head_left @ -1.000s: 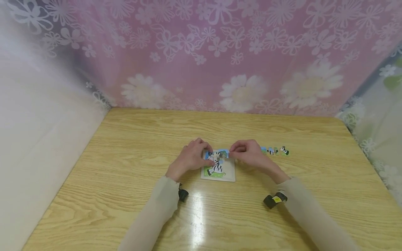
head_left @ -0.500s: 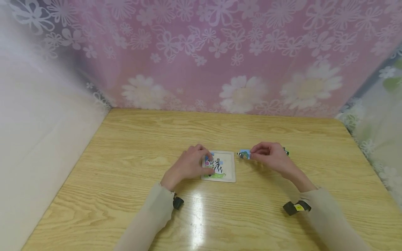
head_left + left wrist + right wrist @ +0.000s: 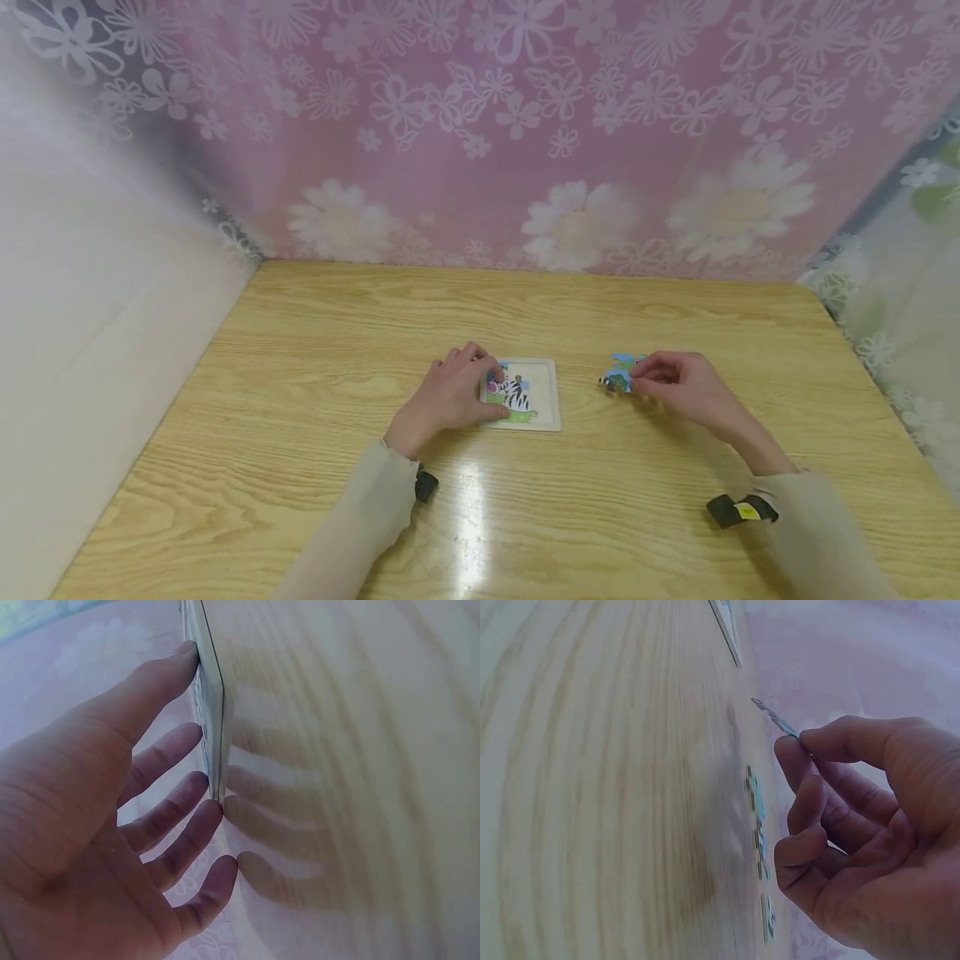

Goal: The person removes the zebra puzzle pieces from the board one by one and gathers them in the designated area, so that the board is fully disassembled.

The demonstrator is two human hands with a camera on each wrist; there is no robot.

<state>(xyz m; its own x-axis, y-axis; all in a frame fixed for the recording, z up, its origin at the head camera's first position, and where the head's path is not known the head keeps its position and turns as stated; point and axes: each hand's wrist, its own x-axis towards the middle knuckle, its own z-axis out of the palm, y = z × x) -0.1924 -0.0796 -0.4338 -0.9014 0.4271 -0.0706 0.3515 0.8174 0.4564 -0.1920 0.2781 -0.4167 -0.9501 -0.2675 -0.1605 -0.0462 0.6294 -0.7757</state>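
Note:
In the head view my left hand [image 3: 444, 396] lies over the left side of a square puzzle board [image 3: 547, 400]. Its thumb and fingertips touch the board's face and edge, as the left wrist view also shows. Part of a zebra picture [image 3: 517, 398] fills the left and middle of the board; the right strip is bare. Off to the right, my right hand [image 3: 690, 396] pinches a blue and green puzzle piece [image 3: 617, 382] between thumb and index finger. In the right wrist view that piece [image 3: 780, 722] is tilted and held above the table.
Loose puzzle pieces [image 3: 622, 361] lie in a row behind the right hand, which partly hides them; the right wrist view shows several pieces [image 3: 757, 796] on the table. The wood-grain table [image 3: 337, 333] meets a pink flowered curtain [image 3: 450, 167] at the back.
My right hand has drawn the pinched piece away from the board's upper edge, rightward to beside the loose pieces. The left hand has stayed at the board, shifting slightly.

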